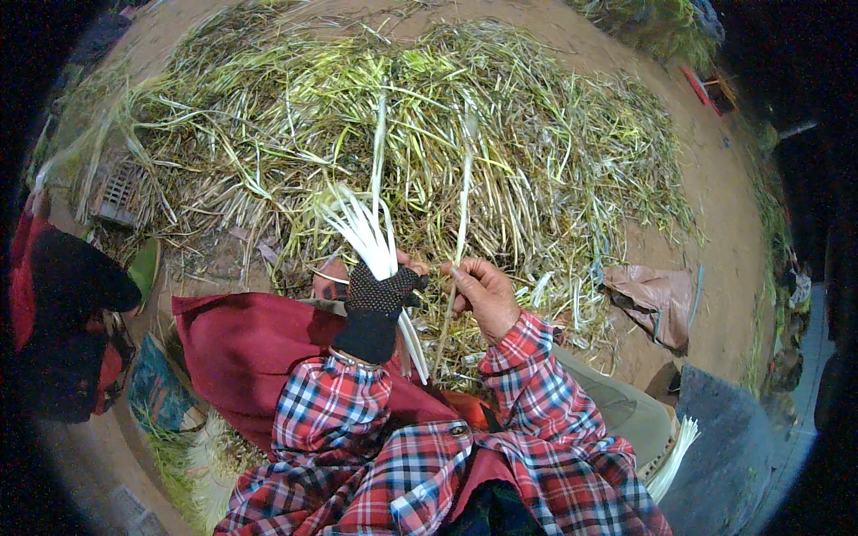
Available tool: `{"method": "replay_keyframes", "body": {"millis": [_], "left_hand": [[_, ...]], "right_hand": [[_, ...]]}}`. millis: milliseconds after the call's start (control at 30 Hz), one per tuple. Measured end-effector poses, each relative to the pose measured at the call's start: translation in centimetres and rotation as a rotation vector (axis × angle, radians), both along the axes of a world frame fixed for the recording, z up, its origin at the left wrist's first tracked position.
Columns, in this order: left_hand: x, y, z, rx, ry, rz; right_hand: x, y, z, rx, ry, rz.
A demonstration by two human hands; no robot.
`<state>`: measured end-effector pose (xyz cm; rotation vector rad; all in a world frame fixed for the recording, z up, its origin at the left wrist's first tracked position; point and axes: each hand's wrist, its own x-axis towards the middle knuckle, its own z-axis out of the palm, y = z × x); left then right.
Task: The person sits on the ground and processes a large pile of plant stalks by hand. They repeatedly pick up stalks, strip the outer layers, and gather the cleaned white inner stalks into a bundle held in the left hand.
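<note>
In a black glove with pale dots, my left hand (375, 304) is closed around a bunch of slim white stalks (368, 237) that look like scallions. Their pale ends fan out above the fist, and a few tails hang below it. One longer stalk in the bunch reaches up toward the heap. My bare right hand (487, 293) pinches a single long stalk (464, 196) between thumb and fingers, just right of the glove. That stalk runs upright, its upper end over the heap and its lower end near my lap. The left fingertips are partly hidden behind the glove.
A wide heap of green and straw-coloured stalks (554, 134) covers the ground ahead. Red cloth (241, 344) drapes my left knee. Another person's dark sleeve (71, 304) is at far left. A brown sack (661, 304) lies right; a white stalk bundle (677, 451) rests beside a dark mat (724, 447).
</note>
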<state>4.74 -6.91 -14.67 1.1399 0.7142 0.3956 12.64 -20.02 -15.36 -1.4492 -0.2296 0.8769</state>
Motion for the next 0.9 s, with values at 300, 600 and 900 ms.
{"method": "replay_keyframes", "body": {"millis": [300, 600, 900], "left_hand": [[-0.1, 0.1, -2.7, 0.015, -0.032, -0.243], [-0.5, -0.4, -2.8, 0.115, 0.0, -0.249], [-0.2, 0.3, -3.3, 0.177, 0.145, -0.188]], "right_hand": [[-0.4, -0.3, -0.7, -0.08, -0.08, 0.177], [-0.3, -0.7, -1.3, -0.06, -0.024, 0.287], [-0.3, -0.3, -1.0, -0.036, 0.075, 0.053]]}}
